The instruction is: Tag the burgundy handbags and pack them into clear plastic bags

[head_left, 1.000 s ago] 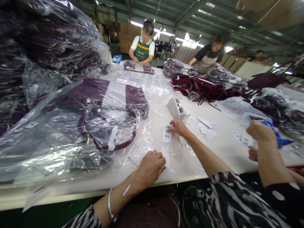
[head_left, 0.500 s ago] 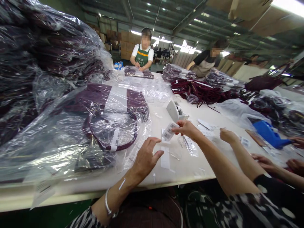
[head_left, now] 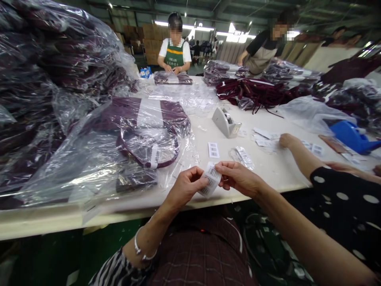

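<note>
Between my two hands is a small white sheet of barcode labels, tilted above the front of the table. My left hand pinches its left edge between thumb and fingers. My right hand grips the upper right side of the same sheet. Just beyond them, another barcode label sheet lies flat on the table. To the left rests a dark maroon bag inside a clear plastic bag, its looped handle showing through.
A grey tape dispenser stands beyond my hands. Plastic-wrapped maroon goods are piled high at left. On the right, a co-worker's hand reaches over papers near a blue tape dispenser. Two people work across the table.
My right hand has brought the label sheet down and nearer to me. My left hand has closed from open onto its edge. The view has tilted down.
</note>
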Motion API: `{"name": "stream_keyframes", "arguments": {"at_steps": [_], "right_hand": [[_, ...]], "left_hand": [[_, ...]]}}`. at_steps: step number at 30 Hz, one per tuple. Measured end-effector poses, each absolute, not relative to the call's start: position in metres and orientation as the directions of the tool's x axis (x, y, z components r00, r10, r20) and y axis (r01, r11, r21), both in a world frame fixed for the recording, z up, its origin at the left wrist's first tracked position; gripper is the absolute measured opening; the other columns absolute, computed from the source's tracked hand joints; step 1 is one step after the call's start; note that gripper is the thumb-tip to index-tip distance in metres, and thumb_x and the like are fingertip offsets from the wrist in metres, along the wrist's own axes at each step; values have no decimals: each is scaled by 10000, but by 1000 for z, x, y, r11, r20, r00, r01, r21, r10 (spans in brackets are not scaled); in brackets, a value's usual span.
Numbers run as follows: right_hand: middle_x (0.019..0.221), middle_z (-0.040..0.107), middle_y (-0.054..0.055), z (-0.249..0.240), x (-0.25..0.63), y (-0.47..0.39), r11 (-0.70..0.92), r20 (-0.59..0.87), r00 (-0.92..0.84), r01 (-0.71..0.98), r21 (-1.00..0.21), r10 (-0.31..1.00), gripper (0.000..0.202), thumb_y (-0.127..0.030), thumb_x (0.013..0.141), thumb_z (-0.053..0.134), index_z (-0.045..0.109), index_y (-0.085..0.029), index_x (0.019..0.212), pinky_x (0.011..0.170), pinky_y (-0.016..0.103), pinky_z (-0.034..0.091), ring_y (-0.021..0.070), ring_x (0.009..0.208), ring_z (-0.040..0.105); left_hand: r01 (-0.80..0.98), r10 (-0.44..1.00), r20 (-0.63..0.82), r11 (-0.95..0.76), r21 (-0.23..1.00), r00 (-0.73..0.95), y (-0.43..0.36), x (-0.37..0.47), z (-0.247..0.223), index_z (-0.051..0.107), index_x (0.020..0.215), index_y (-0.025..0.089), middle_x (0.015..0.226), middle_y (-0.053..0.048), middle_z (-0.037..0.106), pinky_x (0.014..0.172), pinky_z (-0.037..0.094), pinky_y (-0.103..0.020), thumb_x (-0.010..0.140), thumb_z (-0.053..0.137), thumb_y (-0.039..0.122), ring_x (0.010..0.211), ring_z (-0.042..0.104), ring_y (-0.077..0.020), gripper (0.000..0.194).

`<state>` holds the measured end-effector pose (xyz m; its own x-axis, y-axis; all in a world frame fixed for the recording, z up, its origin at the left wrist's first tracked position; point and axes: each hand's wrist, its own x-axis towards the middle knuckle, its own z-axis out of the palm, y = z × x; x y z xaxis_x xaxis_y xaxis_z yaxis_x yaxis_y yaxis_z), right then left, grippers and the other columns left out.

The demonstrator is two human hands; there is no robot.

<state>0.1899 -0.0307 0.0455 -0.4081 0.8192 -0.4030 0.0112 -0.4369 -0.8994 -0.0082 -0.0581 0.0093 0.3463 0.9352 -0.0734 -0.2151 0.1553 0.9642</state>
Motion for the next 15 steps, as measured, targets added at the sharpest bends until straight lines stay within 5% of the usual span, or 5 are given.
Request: {"name": "stream_keyframes", "arguments": {"at_steps": [5,10,15], "right_hand": [[545,575,-29,43,184,-40,-499,-441,-423,-32,-866,792,409,-493,686,811,589,-153,732,407,172,335,65,457,506],[542,578,-28,41,183,-45,-514,-467,-438,14,-858,768,419,-498,677,812,575,-154,708,385,166,311,53,419,477],[573,571,-24,39,186,-47,-445,-456,-429,133,-886,779,411,-530,703,770,600,-158,738,400,176,326,61,444,475]], "left_hand": [[-188,946,12,52,981,323,-67,-10,7,627,943,140,829,-20,667,695,488,-248,779,736,380,729,609,-126,310],[-137,947,113,-75,988,301,-74,-13,9,499,1320,200,759,42,572,705,485,-241,807,692,273,690,576,-101,553],[-9,928,160,-166,986,337,-77,-16,8,596,1221,192,840,8,621,768,478,-257,833,649,233,768,594,-117,395]]}}
